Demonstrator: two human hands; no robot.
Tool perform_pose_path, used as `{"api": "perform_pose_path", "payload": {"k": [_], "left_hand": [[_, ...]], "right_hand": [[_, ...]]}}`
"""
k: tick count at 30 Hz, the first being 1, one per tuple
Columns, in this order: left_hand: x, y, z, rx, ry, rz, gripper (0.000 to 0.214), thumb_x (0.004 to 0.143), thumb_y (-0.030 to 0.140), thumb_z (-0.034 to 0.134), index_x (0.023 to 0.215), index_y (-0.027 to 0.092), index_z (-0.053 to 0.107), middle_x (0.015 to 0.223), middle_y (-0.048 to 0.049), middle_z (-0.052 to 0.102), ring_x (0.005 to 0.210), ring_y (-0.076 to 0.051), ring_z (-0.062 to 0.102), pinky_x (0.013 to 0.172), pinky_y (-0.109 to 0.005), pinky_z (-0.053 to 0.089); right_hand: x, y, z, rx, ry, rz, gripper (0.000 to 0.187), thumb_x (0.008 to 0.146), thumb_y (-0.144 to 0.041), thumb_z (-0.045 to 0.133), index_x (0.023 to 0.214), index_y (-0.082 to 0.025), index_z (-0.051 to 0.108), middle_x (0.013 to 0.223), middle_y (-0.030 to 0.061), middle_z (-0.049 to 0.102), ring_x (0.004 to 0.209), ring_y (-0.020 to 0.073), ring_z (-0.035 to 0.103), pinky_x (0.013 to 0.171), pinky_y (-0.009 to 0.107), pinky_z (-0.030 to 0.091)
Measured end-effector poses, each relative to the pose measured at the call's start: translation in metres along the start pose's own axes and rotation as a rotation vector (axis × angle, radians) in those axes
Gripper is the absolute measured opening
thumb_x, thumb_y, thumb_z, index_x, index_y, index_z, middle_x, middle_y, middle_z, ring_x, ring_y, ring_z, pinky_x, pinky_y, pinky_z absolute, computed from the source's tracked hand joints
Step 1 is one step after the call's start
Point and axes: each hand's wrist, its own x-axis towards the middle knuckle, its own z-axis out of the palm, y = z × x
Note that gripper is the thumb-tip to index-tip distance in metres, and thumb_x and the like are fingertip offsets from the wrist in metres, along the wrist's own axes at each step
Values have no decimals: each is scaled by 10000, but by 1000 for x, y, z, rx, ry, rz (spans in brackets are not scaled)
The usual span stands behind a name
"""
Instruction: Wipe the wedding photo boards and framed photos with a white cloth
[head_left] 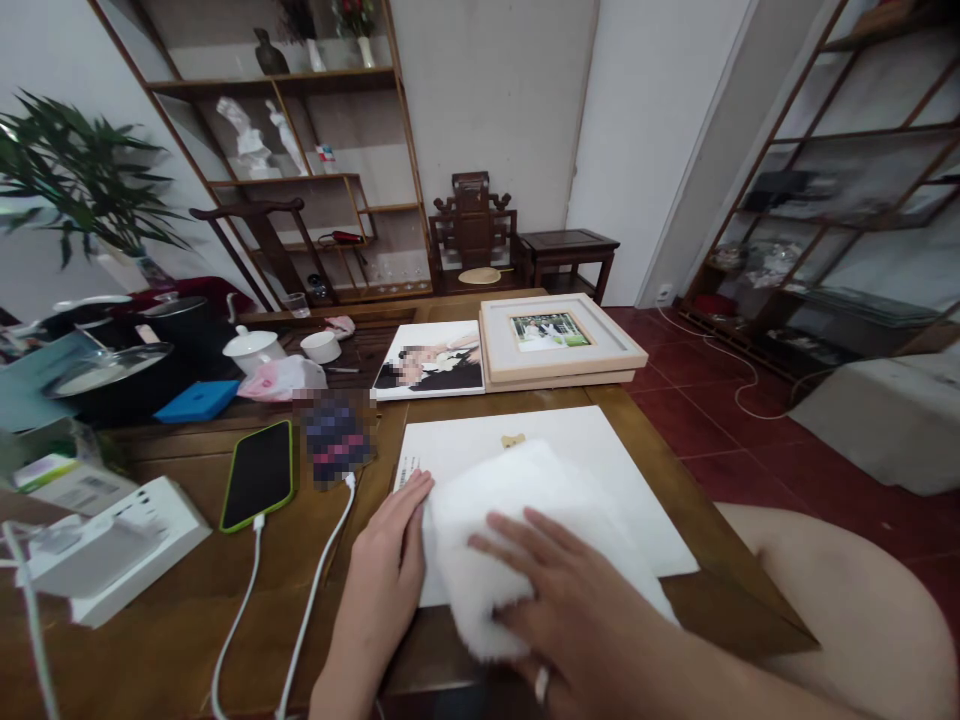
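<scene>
A white flat board, with a small tan emblem and fine print along its left side, lies at the near edge of the wooden table. Over its front half is a fluffy white cloth. My right hand, with a ring on one finger, presses and grips this cloth from above; part of the thumb side is hidden. My left hand holds the board's left edge, its fingertips close against the cloth.
Behind the board are a photo panel and stacked wooden picture frames. To the left lie a green-edged phone, a white charging cable and a white box. A beige round seat stands at right.
</scene>
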Motion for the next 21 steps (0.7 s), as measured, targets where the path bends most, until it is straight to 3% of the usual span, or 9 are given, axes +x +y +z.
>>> {"api": "perform_pose_path", "payload": {"k": [5,10,13,17,21], "left_hand": [[1,3,-1,-40,23,-4,333,903,280,418,1117,166,647,1225,-98,642,1172,-237,575,1027,-408,439],[-1,14,-9,-157,83,-72,398,937,309,354,1260,182,547,1346,-75,550,1275,-223,475,1087,-396,358],[-3,16,-11,-330,201,-183,423,955,354,332,1322,207,481,1405,-66,487,1302,-225,440,1097,-394,342],[-2,12,-11,-473,316,-323,470,963,428,286,1280,161,509,1342,-106,543,1249,-226,498,1068,-377,382],[-1,9,-10,-407,348,-336,491,958,446,285,1228,136,554,1286,-118,587,1203,-231,540,1005,-356,449]], "right_hand": [[28,39,-8,-18,144,179,279,853,-214,499,1078,-190,662,1416,73,459,1383,244,236,1136,449,178],[70,42,-7,-94,76,246,341,911,-285,434,1151,-160,642,1435,123,420,1373,338,228,1102,542,175],[72,20,-1,-108,57,95,311,883,-265,470,1095,-153,669,1442,141,405,1369,371,214,1098,567,147],[50,-17,13,-76,74,-182,261,874,-320,504,1001,-194,695,1441,140,401,1353,375,256,1085,577,171],[27,-28,14,-46,-11,-198,288,918,-387,462,939,-249,714,1413,92,454,1319,346,347,1068,547,249]]}}
